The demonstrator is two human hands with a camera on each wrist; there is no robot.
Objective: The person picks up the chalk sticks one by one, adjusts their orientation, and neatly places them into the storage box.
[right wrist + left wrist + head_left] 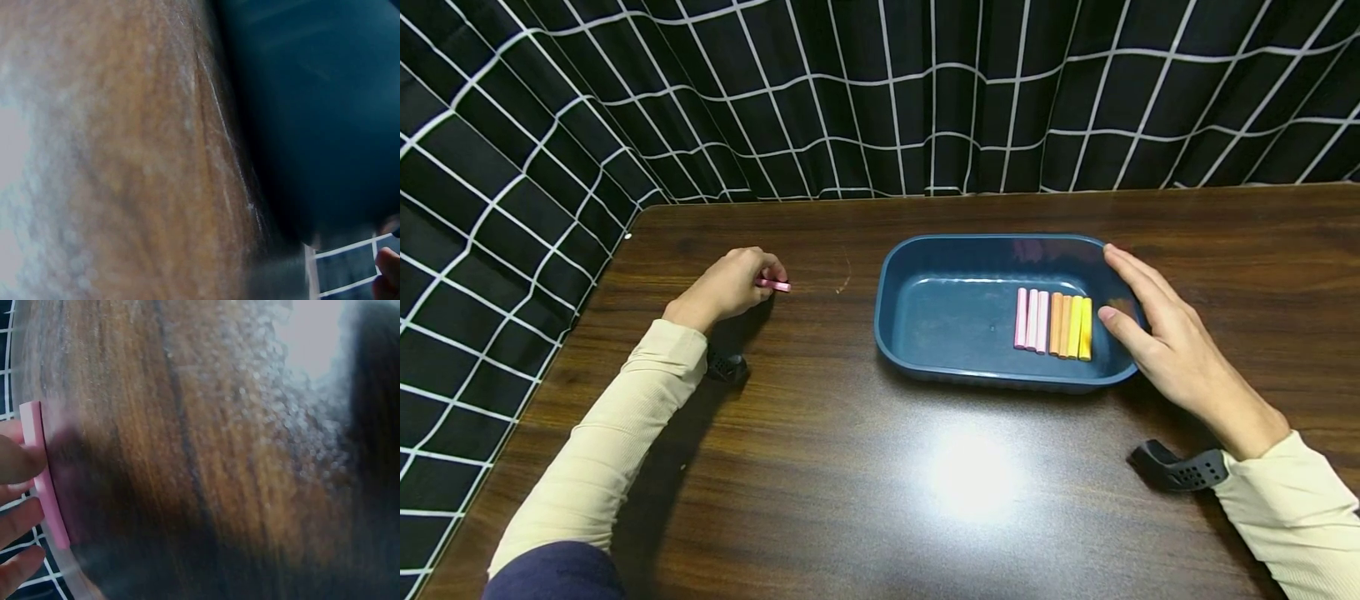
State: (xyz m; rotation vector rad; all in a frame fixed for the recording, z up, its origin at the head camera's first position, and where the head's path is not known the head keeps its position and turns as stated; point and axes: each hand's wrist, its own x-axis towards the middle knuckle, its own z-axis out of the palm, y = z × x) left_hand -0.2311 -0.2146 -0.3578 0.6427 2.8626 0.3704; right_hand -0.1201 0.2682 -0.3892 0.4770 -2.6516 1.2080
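In the head view my left hand (733, 282), out over the left part of the table, pinches a pink chalk stick (780, 287). Seen from the left wrist, the thumb lies across the chalk stick (51, 500), close to the wood. My right hand (1172, 346) rests at the right end of a blue tray (955, 371), fingers fairly straight along the rim and thumb reaching over it. Inside the tray, a row of chalk sticks (1054, 325) runs from pink through orange to yellow. In the right wrist view the tray's side (312, 112) fills the right, with fingertips at the lower corner.
A dark wooden table (820, 467) carries everything, with a bright light reflection in front of the tray. A black curtain with a white grid (880, 100) hangs behind and along the left. A black strap (1180, 467) sits at the right wrist.
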